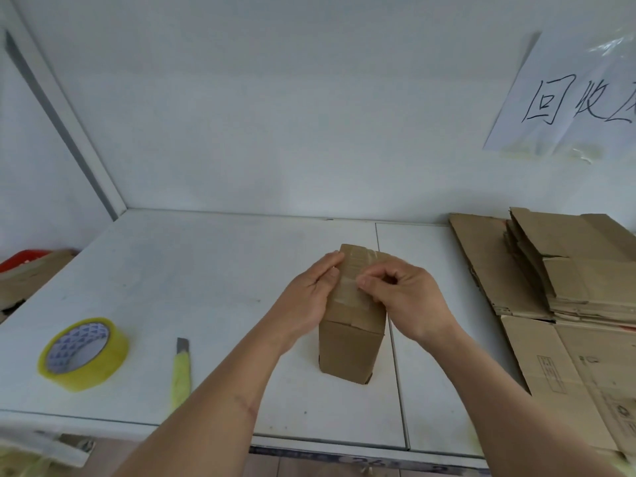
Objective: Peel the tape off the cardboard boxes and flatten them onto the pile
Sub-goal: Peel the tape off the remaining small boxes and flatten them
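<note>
Two hands are worked on one small cardboard box (349, 346), stood upright near the middle of the white table (206, 270). The left hand (311, 294) is laid flat against the box's left side, fingers straight, apparently to brace it. The right hand (401, 294) is curled at the top, thumb and forefinger pinched at the clear tape (351, 287), probably to lift an edge. Flattened boxes are stacked in a pile (568, 270) at right, within reach. A tape roll (84, 352) and knife (181, 366) are left untouched at left.
</note>
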A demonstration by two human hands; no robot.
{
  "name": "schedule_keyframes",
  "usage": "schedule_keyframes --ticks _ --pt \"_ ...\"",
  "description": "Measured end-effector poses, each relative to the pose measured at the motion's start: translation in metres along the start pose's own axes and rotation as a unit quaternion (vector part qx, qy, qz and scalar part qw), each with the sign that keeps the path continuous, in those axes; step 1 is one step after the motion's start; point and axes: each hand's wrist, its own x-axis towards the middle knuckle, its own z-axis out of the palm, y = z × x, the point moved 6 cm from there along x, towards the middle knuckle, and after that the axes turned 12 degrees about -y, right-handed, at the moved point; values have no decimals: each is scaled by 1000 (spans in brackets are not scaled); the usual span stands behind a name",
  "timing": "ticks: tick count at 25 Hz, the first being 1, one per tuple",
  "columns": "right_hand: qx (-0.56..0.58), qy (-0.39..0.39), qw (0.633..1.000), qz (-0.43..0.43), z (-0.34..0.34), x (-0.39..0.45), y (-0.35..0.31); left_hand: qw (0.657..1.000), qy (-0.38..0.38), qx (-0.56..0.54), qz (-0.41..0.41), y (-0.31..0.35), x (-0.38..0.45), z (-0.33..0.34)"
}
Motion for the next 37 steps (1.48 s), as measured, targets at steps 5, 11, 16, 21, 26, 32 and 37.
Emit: schedule_keyframes --ticks 5,11,16,21,26,32,37 --pt "-75 17 997 -4 0 15 11 997 -66 13 -24 4 -4 14" --pt "-47 61 997 -3 -22 17 16 991 -101 64 -52 9 -6 18" --pt "117 152 981 32 -51 13 36 976 -128 160 -74 23 -6 23" --pt "-122 113 984 -59 -39 -1 22 902 -46 422 -83 32 -10 36" --pt "-316 -34 948 -25 -26 -13 10 907 -36 415 -60 34 -7 33" --pt "-230 -73 970 14 -13 -9 4 902 -89 420 -43 36 -5 29" --pt "-199 54 979 12 -39 -10 4 903 -107 415 -31 39 -7 28"
